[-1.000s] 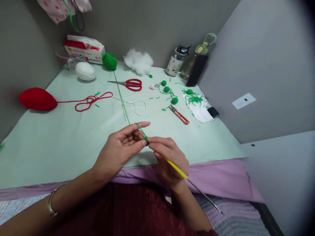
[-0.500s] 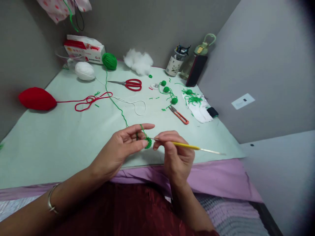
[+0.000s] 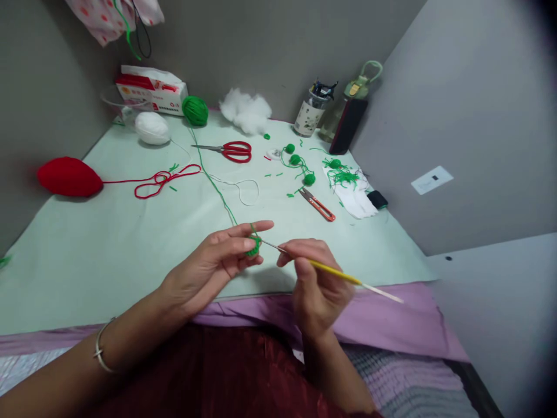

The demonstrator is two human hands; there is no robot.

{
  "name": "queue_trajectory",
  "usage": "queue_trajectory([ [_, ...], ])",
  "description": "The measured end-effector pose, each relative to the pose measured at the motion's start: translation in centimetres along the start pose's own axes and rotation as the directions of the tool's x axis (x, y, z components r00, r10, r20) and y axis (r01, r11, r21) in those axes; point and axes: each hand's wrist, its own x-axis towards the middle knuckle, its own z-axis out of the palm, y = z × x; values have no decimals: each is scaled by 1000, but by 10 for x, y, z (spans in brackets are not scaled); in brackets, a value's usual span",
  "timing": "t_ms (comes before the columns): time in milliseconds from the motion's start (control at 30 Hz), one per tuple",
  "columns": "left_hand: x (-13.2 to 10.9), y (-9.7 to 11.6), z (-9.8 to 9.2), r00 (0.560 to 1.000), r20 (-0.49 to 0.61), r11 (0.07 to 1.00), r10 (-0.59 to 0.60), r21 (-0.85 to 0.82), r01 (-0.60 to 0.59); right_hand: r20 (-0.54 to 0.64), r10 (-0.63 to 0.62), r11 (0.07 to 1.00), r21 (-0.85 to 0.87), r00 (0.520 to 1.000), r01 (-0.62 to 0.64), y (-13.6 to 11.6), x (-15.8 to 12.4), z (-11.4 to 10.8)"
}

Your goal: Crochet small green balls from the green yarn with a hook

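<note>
My left hand (image 3: 220,255) pinches a small round green crochet piece (image 3: 253,247) between thumb and fingers, its index finger stretched out to the right. Green yarn (image 3: 216,187) passes over that finger and runs back over the table to a green yarn ball (image 3: 195,110). In my right hand (image 3: 319,284) is a crochet hook (image 3: 335,271) with a yellow handle, held like a pen. Its thin metal tip reaches the upper right edge of the green piece; whether it sits inside a loop is too small to tell.
Red-handled scissors (image 3: 235,151), orange thread snips (image 3: 317,204) and small green crocheted balls (image 3: 295,159) lie beyond my hands. Red yarn (image 3: 69,176), white yarn (image 3: 152,128) and white stuffing (image 3: 246,110) are farther back. A pen cup (image 3: 308,116), bottle (image 3: 358,87) and phone (image 3: 348,126) stand at the back right.
The crochet hook has tilted, its rear end swinging down as my right hand moved slightly right and down. My left hand has turned the green piece and shifted its thumb.
</note>
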Motion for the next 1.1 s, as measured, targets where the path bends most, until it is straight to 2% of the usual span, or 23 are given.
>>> queue_trajectory([
  [100,0,-2,0,997,9,993,78,88,-79,-1,145,972,185,989,-143,-1,5,1],
  [167,0,-5,1,992,21,979,123,163,-125,62,171,962,206,983,-180,0,6,3],
  [233,-2,-7,2,988,19,967,152,204,-152,76,181,957,215,981,-193,3,5,5],
  [333,-4,-8,1,987,4,963,162,216,-159,59,242,918,309,969,-248,6,2,6],
  [500,-5,-7,-2,986,-17,953,166,260,-156,103,372,811,448,922,-377,5,4,6],
  [633,-6,-6,-3,983,-4,939,186,294,-177,135,394,746,531,909,-402,2,7,5],
  [733,-6,-6,-4,980,-2,932,198,309,-188,157,357,764,518,921,-384,1,6,2],
  [867,-5,-7,-6,976,0,922,216,330,-204,126,269,882,367,955,-297,-1,4,-3],
  [1000,-5,-6,-6,964,-7,894,268,374,-246,139,58,988,134,989,-77,-5,2,-5],
  [1100,-7,-5,-3,946,-27,861,323,424,-282,161,-108,994,5,981,109,-5,-1,-6],
])
